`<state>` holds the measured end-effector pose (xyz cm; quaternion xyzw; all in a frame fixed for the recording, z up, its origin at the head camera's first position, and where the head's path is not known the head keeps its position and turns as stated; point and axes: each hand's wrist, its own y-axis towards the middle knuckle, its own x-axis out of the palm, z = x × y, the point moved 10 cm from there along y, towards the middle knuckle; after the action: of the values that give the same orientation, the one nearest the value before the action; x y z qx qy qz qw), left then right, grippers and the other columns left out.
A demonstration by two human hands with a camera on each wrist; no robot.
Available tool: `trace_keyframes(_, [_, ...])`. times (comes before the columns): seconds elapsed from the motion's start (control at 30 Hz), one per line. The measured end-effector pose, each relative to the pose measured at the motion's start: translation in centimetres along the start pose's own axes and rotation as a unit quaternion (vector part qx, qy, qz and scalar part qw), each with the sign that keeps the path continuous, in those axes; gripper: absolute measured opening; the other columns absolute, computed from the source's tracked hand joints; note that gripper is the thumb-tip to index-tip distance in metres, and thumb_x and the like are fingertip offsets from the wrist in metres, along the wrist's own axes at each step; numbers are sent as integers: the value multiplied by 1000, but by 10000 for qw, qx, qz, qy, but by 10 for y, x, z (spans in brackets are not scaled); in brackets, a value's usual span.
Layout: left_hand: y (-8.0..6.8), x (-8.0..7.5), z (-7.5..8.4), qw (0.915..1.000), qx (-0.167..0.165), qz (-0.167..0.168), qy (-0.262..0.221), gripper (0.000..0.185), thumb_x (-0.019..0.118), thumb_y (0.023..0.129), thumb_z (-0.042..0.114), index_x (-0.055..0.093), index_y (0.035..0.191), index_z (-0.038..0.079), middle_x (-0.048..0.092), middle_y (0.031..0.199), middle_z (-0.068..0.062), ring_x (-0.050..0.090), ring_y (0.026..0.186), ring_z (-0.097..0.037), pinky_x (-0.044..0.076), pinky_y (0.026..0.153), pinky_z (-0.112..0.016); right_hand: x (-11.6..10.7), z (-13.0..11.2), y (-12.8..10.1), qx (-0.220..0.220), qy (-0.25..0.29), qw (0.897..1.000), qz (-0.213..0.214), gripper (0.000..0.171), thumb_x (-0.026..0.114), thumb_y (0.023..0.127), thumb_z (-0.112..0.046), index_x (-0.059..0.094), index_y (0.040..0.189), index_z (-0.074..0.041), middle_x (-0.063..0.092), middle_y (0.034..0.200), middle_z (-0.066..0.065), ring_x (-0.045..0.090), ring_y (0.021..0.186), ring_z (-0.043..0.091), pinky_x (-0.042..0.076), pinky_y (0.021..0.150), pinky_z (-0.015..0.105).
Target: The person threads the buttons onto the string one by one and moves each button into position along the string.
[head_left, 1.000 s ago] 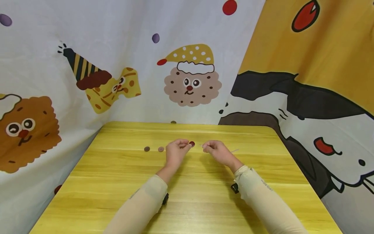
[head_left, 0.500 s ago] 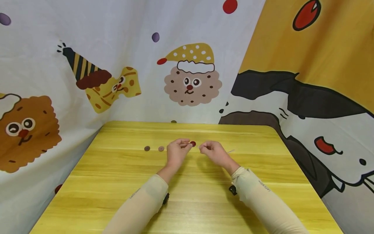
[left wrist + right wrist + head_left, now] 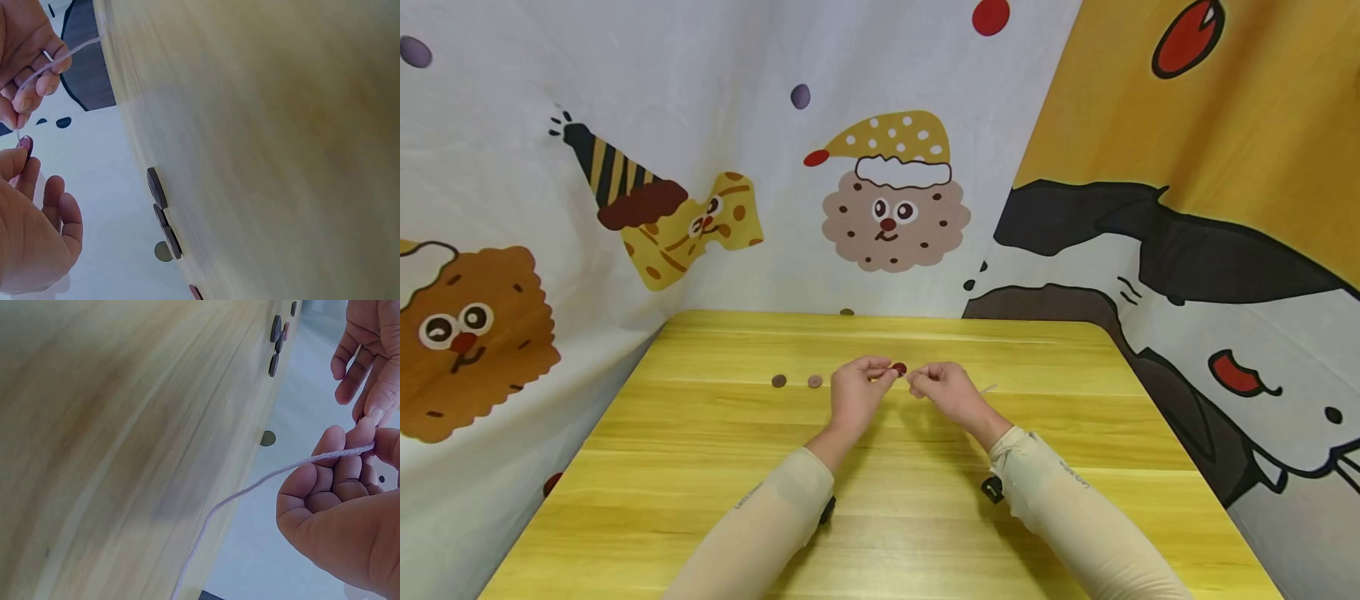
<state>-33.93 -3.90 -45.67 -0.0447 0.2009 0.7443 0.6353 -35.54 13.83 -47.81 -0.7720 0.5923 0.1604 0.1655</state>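
Note:
In the head view my left hand [image 3: 855,396] pinches a dark red button [image 3: 899,368] between thumb and fingers, raised above the far part of the table. Its edge also shows at the left fingertips in the left wrist view, where the button [image 3: 27,145] stands almost edge-on. My right hand [image 3: 953,390] pinches a thin, pale lilac cord [image 3: 250,487] near its end. The cord's long tail crosses the right fingers and hangs down toward the table. The two hands' fingertips are close together at the button, and a short bit of cord shows there in the left wrist view.
Two brown buttons [image 3: 779,381] [image 3: 815,382] lie on the wooden table [image 3: 880,517] left of my left hand. More dark discs [image 3: 157,187] show along the table in the wrist views. A printed cloth [image 3: 737,100] hangs behind the table.
My right hand has moved left, toward the button, narrowing the gap between the hands. My left hand, with the button, has shifted slightly right.

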Motion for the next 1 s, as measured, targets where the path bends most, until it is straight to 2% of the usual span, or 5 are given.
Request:
trace_keyframes(0.23, [-1, 3, 2, 9999, 79, -27, 88, 14, 84, 95, 19, 84, 106, 11, 84, 101, -8, 82, 92, -21, 61, 64, -24, -2, 6, 0, 310, 105, 9994, 97, 31, 65, 104, -34, 79, 104, -6, 78, 104, 6, 69, 101, 20, 54, 92, 40])
trace_keyframes(0.4, [-2, 3, 5, 9998, 162, -30, 103, 14, 85, 94, 19, 84, 105, 11, 84, 100, -8, 82, 91, -21, 57, 60, -21, -2, 8, -1, 383, 344, 9986, 82, 30, 65, 104, -32, 78, 100, -5, 71, 88, 0, 52, 74, 16, 45, 70, 32])
trace_keyframes(0.53, [-2, 4, 5, 9996, 216, -2, 197, 15, 86, 93, 21, 84, 105, 12, 84, 99, -6, 81, 83, -18, 43, 48, -17, -1, 6, -2, 349, 570, 9978, 23, 29, 65, 103, -31, 75, 92, -6, 62, 77, 0, 39, 62, 15, 38, 61, 29])
trace_keyframes(0.67, [-3, 4, 8, 9989, 331, 56, 313, 14, 86, 93, 22, 84, 103, 13, 85, 98, -6, 77, 70, -15, 31, 44, -19, 0, 7, -2, 321, 696, 9971, -25, 30, 66, 103, -31, 74, 90, -5, 61, 75, 2, 44, 65, 16, 41, 65, 31])
trace_keyframes(1.0, [-5, 4, 14, 9963, 593, 123, 612, 14, 86, 93, 22, 84, 104, 13, 85, 97, -5, 57, 44, -4, 28, 41, -17, 2, 9, -4, 481, 1042, 9933, -160, 32, 66, 106, -32, 75, 100, -2, 67, 83, -1, 52, 82, 24, 47, 86, 46])
